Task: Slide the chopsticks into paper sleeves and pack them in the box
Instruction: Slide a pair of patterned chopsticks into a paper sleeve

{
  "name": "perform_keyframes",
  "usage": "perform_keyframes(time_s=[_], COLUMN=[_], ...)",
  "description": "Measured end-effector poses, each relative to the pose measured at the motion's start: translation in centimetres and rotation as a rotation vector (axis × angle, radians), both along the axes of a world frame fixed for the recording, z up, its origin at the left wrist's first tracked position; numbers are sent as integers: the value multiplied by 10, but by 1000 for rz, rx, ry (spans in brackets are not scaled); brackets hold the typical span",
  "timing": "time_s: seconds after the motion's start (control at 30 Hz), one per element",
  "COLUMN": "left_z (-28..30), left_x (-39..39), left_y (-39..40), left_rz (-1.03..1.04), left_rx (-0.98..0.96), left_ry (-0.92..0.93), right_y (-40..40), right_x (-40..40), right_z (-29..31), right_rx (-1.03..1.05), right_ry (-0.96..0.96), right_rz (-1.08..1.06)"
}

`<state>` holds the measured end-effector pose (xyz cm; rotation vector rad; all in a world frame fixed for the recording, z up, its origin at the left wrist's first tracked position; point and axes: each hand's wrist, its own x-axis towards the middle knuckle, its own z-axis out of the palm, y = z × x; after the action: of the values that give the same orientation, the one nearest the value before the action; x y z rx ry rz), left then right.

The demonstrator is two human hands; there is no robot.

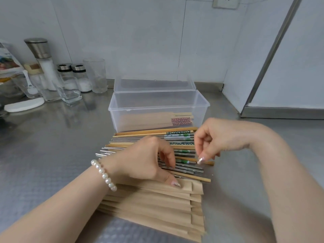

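Observation:
Several loose chopsticks (182,137), metal and wooden, lie in a row on the steel counter. In front of them sits a stack of brown paper sleeves (154,206). My left hand (143,158), with a pearl bracelet on the wrist, lies over the nearest chopsticks. Its curled index finger and its thumb close on them from both sides, and the thumb tip touches the top sleeve. My right hand (217,137) hovers over the chopsticks' right ends with fingers loosely curled down, holding nothing. Behind the row stands a clear plastic box (115,109), lid open, with several sleeved chopsticks (157,118) inside.
Salt shakers (75,74), a grinder (42,57), glasses (95,74) and a white lid (24,104) stand at the back left of the counter. A steel-framed panel (280,67) rises at the right. A tiled wall runs behind the box.

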<state>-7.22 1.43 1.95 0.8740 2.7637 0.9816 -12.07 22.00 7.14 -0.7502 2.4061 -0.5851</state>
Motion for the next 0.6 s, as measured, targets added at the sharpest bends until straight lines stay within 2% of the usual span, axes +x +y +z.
perform_keyframes(time_s=[0.13, 0.33, 0.47, 0.6], left_z=[4, 5, 3, 1], left_x=[2, 7, 7, 6], left_y=[1, 9, 13, 11], left_rz=[10, -16, -27, -8], left_rx=[-14, -119, -156, -93], left_ry=[-12, -19, -37, -63], right_y=[-8, -24, -24, -21], right_x=[13, 20, 16, 14], right_z=[3, -8, -11, -10], right_rx=[154, 281, 286, 203], right_ry=[-95, -94, -87, -113], right_rz=[103, 146, 153, 141])
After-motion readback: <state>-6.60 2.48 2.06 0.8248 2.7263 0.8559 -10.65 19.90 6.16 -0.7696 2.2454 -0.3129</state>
